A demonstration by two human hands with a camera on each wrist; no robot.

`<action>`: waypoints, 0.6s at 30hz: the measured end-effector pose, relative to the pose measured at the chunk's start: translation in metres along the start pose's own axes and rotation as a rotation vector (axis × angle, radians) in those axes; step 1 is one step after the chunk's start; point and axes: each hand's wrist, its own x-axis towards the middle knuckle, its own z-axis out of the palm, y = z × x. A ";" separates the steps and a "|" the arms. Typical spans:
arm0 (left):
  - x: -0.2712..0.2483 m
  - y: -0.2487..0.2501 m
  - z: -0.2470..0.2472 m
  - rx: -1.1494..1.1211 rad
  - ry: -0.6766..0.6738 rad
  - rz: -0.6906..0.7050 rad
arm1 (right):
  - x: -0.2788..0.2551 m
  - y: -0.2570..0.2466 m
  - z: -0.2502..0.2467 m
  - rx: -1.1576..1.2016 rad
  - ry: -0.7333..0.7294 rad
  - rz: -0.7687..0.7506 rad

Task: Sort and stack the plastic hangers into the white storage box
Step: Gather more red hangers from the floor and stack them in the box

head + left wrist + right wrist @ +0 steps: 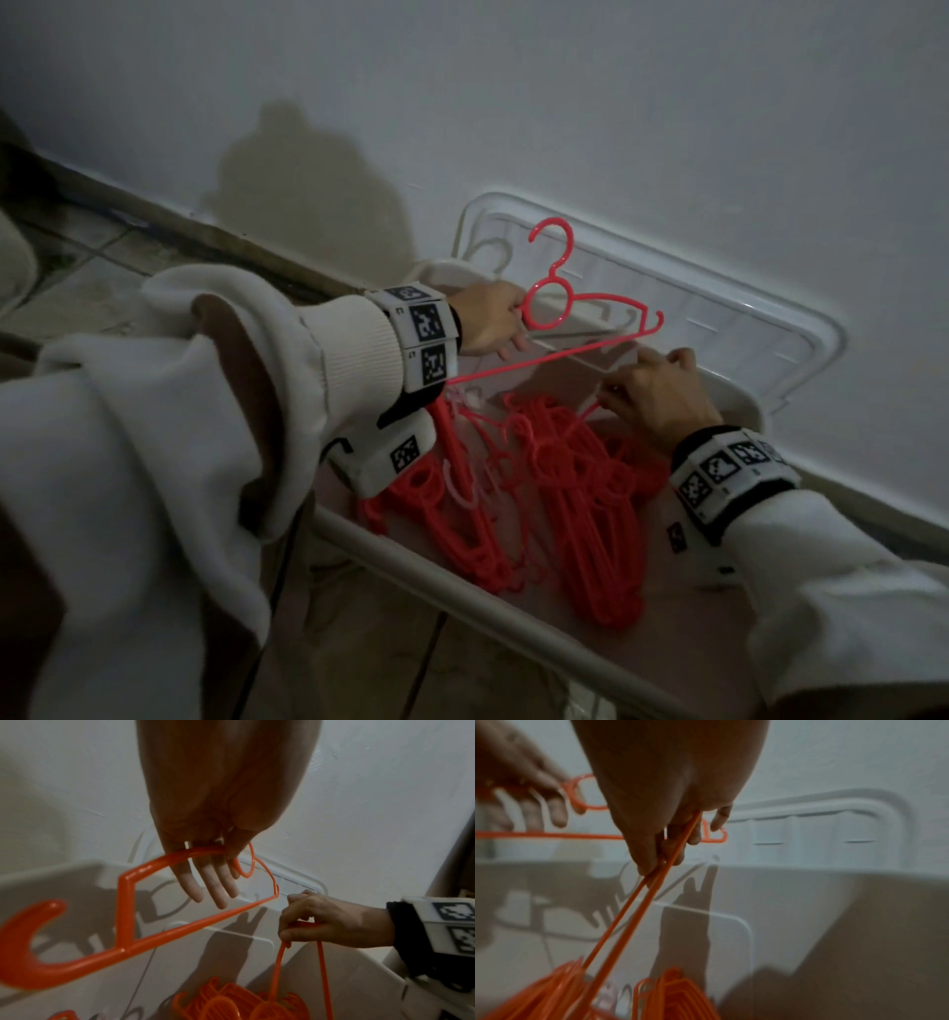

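Above the white storage box, my left grip pinches one red hanger; my right grip grasps another hanger's bars.

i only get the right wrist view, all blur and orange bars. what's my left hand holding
Observer: The left hand holds a single red hanger by its shoulder beside the neck ring, lifted above the white storage box.
Operator: and which way is its hook
Observer: In the head view the hook points up, in front of the clear lid leaning on the wall.
Operator: what's my right hand on then
Observer: The right hand pinches thin orange bars running down into the pile of hangers in the box.
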 end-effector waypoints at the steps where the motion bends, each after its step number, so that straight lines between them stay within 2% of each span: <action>1: 0.001 0.001 0.000 -0.019 0.015 0.002 | -0.004 0.004 -0.002 0.031 0.023 0.036; 3: 0.002 0.002 -0.003 -0.042 0.042 0.011 | -0.013 0.011 -0.005 0.130 0.106 0.110; 7: 0.005 0.005 -0.013 -0.088 0.049 -0.001 | -0.028 0.032 -0.006 0.311 0.153 0.255; 11: 0.003 0.001 -0.020 -0.046 0.071 -0.025 | -0.041 0.047 -0.009 0.640 0.313 0.284; 15: -0.006 -0.001 -0.015 -0.026 -0.066 -0.088 | -0.044 0.048 -0.012 0.948 0.432 0.247; 18: -0.015 0.002 -0.006 -0.079 -0.158 -0.028 | -0.035 0.043 -0.010 1.090 0.455 0.258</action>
